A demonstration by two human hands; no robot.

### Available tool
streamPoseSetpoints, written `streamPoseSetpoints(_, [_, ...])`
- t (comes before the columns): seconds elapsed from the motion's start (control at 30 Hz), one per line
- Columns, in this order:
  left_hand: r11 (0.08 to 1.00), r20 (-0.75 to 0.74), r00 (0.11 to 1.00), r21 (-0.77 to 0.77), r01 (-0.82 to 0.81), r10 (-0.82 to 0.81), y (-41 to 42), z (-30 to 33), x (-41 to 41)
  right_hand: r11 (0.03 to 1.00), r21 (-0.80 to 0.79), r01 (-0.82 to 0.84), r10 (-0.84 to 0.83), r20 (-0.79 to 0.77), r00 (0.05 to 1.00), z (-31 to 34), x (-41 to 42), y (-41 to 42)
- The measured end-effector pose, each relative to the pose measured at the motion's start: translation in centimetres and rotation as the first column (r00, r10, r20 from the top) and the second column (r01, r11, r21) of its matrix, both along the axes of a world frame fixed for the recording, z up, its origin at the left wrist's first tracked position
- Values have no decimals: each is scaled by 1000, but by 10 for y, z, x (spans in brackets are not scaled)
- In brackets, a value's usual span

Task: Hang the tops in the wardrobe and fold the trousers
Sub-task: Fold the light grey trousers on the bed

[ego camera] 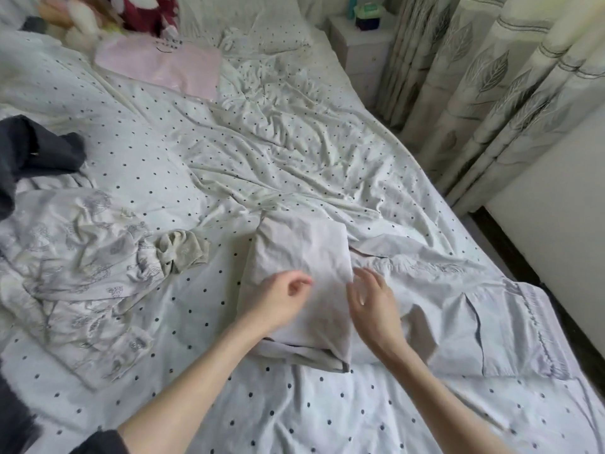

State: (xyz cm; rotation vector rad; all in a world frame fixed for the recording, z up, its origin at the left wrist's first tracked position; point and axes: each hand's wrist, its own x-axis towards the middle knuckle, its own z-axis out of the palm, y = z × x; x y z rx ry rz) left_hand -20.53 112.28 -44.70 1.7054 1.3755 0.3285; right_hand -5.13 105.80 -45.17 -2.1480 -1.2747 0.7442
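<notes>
the trousers [304, 273] lie on the bed [294, 407] near its right edge, legs folded over toward the left, waistband end spread out to the right; the left hand [278, 306] rests on the folded part, fingers loosely curled, holding nothing; the right hand [373, 303] hovers just beside the fold edge, fingers relaxed and spread, holding nothing; to fold well, i'd pin the stack with the left, smooth creases outward, then bring the waistband end over squarely, edges aligned.
</notes>
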Motion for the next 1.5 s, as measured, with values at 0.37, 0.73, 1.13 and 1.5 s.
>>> streamPoseSetpoints(0.37, [810, 64, 866, -393, -436, 497, 22, -32, -56, 818, -256, -514, 575, 379, 726, -64, -24, 16])
streamPoseSetpoints(0.73, [820, 130, 921, -513, -256, 368, 31, 54, -11, 908, -160, -387, 257, -516, 817, -22, 35, 28])
streamPoseSetpoints(1.13, [891, 253, 967, -440, 112, 3, -27, 27, 165, 952, -199, 232, -305, -661, 686, -4, 174, -24])
streamPoseSetpoints(1.5, [725, 105, 923, -654, -216, 369, -27, -53, 119, 958, -134, -252, 283, 334, 899, -48, 149, -53])
